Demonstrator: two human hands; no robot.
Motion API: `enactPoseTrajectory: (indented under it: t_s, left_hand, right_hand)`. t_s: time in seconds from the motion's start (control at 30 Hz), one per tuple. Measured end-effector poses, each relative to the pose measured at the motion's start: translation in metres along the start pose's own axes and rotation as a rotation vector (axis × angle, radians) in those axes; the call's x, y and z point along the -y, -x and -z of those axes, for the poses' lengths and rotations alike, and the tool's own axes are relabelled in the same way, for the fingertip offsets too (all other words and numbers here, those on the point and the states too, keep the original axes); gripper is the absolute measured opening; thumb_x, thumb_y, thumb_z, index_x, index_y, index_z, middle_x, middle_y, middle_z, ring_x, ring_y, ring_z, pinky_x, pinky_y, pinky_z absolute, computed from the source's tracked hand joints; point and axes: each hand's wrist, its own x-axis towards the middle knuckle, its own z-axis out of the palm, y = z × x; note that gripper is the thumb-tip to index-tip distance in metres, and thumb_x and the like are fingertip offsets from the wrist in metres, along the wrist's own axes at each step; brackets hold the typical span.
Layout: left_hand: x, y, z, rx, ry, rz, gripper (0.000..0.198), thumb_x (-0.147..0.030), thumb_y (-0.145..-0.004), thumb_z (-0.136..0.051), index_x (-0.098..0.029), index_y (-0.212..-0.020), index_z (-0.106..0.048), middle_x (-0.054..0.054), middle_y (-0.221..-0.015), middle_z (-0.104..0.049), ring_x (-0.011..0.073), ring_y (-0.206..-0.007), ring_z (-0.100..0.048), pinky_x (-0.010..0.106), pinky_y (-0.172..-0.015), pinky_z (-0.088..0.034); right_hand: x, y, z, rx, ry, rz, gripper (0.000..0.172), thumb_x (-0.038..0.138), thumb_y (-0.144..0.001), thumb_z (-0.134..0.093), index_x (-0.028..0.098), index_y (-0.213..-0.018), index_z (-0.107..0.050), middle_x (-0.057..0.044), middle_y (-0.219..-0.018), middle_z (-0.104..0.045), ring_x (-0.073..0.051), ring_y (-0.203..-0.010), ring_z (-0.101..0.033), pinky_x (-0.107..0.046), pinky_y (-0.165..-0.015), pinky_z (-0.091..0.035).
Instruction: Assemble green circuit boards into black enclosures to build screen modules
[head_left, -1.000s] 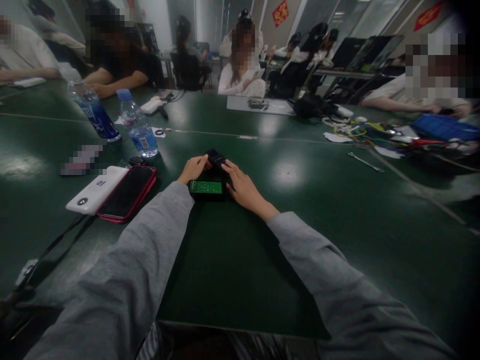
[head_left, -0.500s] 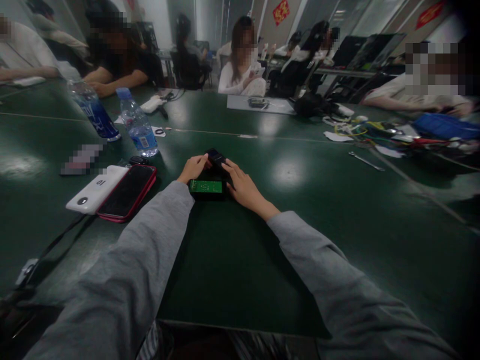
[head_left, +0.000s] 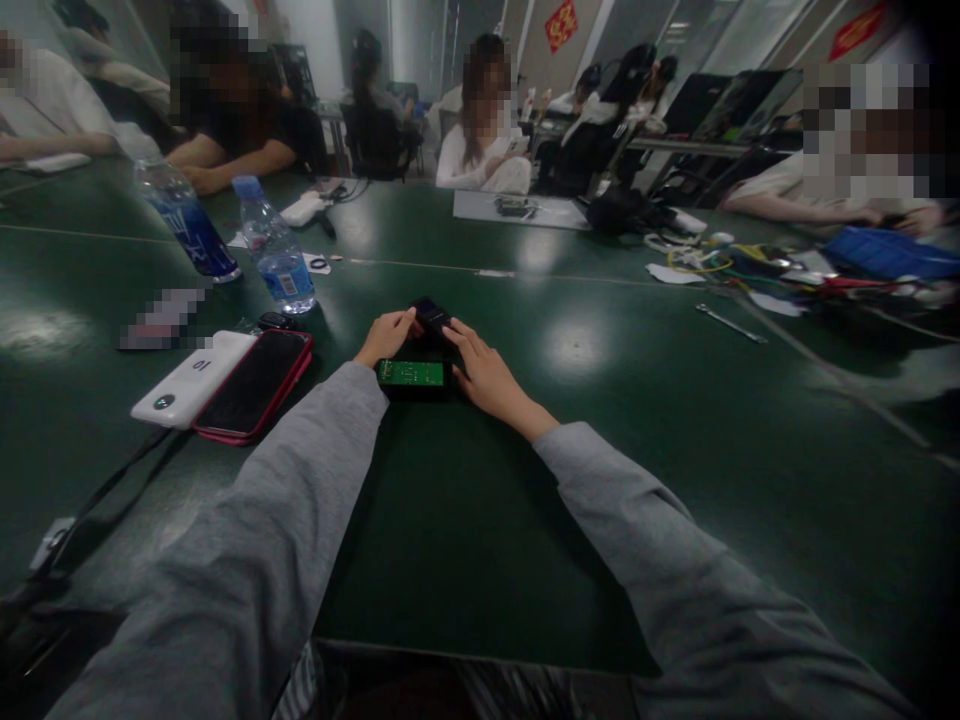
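Both hands are at a small black rectangular case [head_left: 433, 316], tilted on the table ahead of me. My left hand [head_left: 386, 337] is closed on its left side, thumb and fingertips at the edge. From the right, my right hand [head_left: 489, 378] holds the same piece, its fingers laid along the right edge. Just in front of it, between my wrists, a green circuit board [head_left: 412, 374] sits face up in a black housing. The underside of the black case and some fingertips are hidden.
On the left lie a red-cased phone [head_left: 256, 385] and a white power bank [head_left: 196, 375]; behind them stand a small water bottle [head_left: 279, 250] and a larger bottle [head_left: 187, 220]. A wrench [head_left: 731, 323] and tangled wires [head_left: 780, 265] lie right. Several people sit around the room.
Nearly nothing differs. Both hands stay in place on the black case, and the circuit board has not moved. At the far right, a seated person has shifted slightly.
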Motion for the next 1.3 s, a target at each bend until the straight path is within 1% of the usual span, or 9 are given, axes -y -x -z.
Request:
enactPoseTrajectory:
  t_s: [0.23,0.47,0.73,1.03,1.3]
  left_hand:
    - [-0.001,-0.0002,0.0,0.005,0.015,0.02,0.056,-0.057,-0.093,-0.034,-0.016,-0.076,-0.069,0.006,-0.078,-0.072,0.0153,-0.071,-0.064,0.028,-0.075,-0.049]
    - [-0.0053,0.0015,0.0001,0.008,0.024,0.03,0.055,-0.055,-0.093,-0.034,-0.016,-0.075,-0.069,0.006,-0.077,-0.072,0.0152,-0.07,-0.064,0.028,-0.074,-0.049]
    - [-0.0016,0.0001,-0.0004,0.018,0.023,0.01,0.052,-0.052,-0.094,-0.035,-0.016,-0.076,-0.069,0.006,-0.077,-0.072,0.0151,-0.07,-0.064,0.028,-0.074,-0.049]
    - [-0.0007,0.0002,-0.0004,0.023,-0.01,0.004,0.049,-0.047,-0.094,-0.036,-0.017,-0.078,-0.07,0.005,-0.08,-0.073,0.0159,-0.074,-0.065,0.029,-0.077,-0.05]
    - [0.0003,-0.0002,0.0004,0.027,-0.03,-0.006,0.05,-0.048,-0.094,-0.035,-0.017,-0.079,-0.071,0.006,-0.081,-0.073,0.0165,-0.075,-0.066,0.029,-0.077,-0.05]
  right_hand:
    - [0.0006,-0.0004,0.0005,0.011,-0.003,-0.013,0.063,0.021,-0.092,-0.044,0.027,-0.15,-0.019,-0.011,-0.157,-0.02,-0.031,-0.136,-0.037,-0.056,-0.096,-0.047]
    - [-0.0007,-0.0007,-0.0017,0.005,0.004,-0.006,0.061,0.023,-0.093,-0.044,0.025,-0.15,-0.02,-0.011,-0.157,-0.02,-0.032,-0.135,-0.038,-0.057,-0.096,-0.047]
    - [-0.0016,-0.0002,-0.0016,-0.006,0.002,-0.001,0.061,0.022,-0.093,-0.044,0.026,-0.149,-0.02,-0.012,-0.155,-0.022,-0.031,-0.135,-0.038,-0.055,-0.094,-0.048]
    - [-0.0013,-0.0003,-0.002,-0.025,0.003,0.006,0.055,0.027,-0.095,-0.042,0.024,-0.147,-0.022,-0.014,-0.149,-0.028,-0.031,-0.13,-0.041,-0.052,-0.091,-0.05]
    - [-0.0015,-0.0007,-0.0025,-0.031,0.004,0.016,0.057,0.023,-0.092,-0.044,0.022,-0.146,-0.024,-0.014,-0.149,-0.028,-0.031,-0.13,-0.041,-0.051,-0.092,-0.05]
